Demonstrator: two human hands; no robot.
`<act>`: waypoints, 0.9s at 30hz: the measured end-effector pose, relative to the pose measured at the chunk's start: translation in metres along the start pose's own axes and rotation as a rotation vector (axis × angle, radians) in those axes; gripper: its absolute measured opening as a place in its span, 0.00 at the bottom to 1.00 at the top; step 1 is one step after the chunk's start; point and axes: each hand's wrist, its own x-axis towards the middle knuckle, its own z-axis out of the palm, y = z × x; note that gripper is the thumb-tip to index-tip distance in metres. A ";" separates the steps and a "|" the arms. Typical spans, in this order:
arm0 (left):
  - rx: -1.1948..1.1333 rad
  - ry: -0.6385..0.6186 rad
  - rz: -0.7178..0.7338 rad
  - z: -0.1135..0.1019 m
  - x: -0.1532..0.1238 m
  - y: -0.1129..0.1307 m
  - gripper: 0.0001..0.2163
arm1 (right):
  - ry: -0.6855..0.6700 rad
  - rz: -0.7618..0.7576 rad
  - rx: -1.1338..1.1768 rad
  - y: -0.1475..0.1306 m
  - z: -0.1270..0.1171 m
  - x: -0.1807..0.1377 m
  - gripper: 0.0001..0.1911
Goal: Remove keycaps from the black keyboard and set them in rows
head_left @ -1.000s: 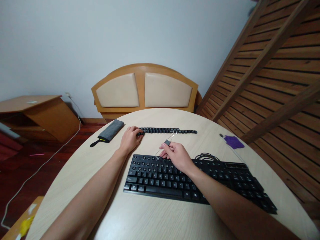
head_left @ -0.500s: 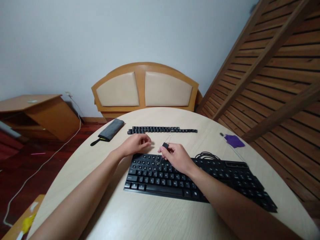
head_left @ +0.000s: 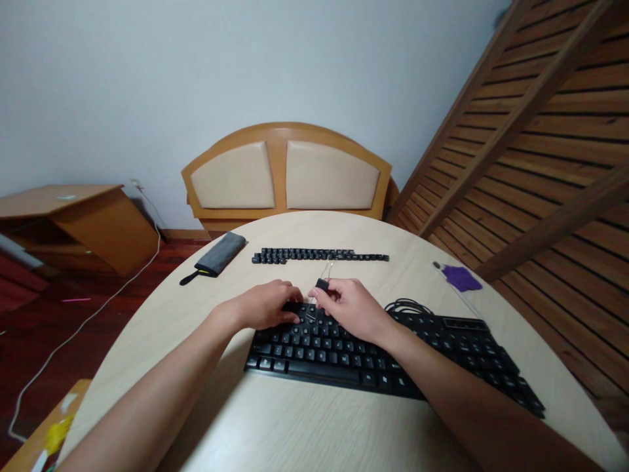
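A black computer keyboard [head_left: 324, 373] lies across the table, with several keycaps off its upper left rows, where bare switches show. My right hand [head_left: 351, 308] pinches the black handle of a wire keycap puller [head_left: 322, 284]. The puller's lower wire loop reaches down to the upper keys; whether it hooks a keycap I cannot tell. My left hand [head_left: 268, 305] grips the keyboard's upper left edge, thumb over the switches and fingers at the back edge. Behind both hands, loose black keycaps [head_left: 314, 254] stand lined up in rows.
A grey pouch [head_left: 221, 254] with a black strap lies at the table's [head_left: 236, 419] left. At the right are a purple cloth [head_left: 460, 278] and a thin brush-like tool [head_left: 457, 292]. Coiled cable [head_left: 407, 305] sits behind the keyboard. A wooden slatted panel [head_left: 531, 137] stands at the right.
My left hand has come down and forward onto the keyboard's upper left edge. My right hand has tilted the puller slightly, its lower loop shifting a little left.
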 end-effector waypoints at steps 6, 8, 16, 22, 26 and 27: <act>0.057 0.028 -0.030 -0.001 -0.002 -0.004 0.15 | -0.033 -0.021 -0.117 -0.010 -0.007 -0.002 0.12; 0.059 0.039 -0.035 -0.001 -0.002 -0.004 0.14 | -0.024 -0.034 -0.099 -0.006 -0.004 -0.003 0.12; 0.061 0.057 -0.045 0.000 -0.003 -0.003 0.14 | 0.009 -0.093 0.003 0.010 0.008 -0.009 0.13; 0.081 0.047 -0.046 0.001 -0.003 -0.003 0.15 | 0.039 -0.115 0.059 0.014 0.013 -0.012 0.13; 0.095 0.045 -0.056 0.001 -0.004 -0.002 0.14 | 0.026 -0.111 0.063 0.015 0.013 -0.012 0.13; 0.097 0.043 -0.057 0.000 -0.004 -0.002 0.14 | 0.018 -0.113 0.068 0.015 0.013 -0.012 0.13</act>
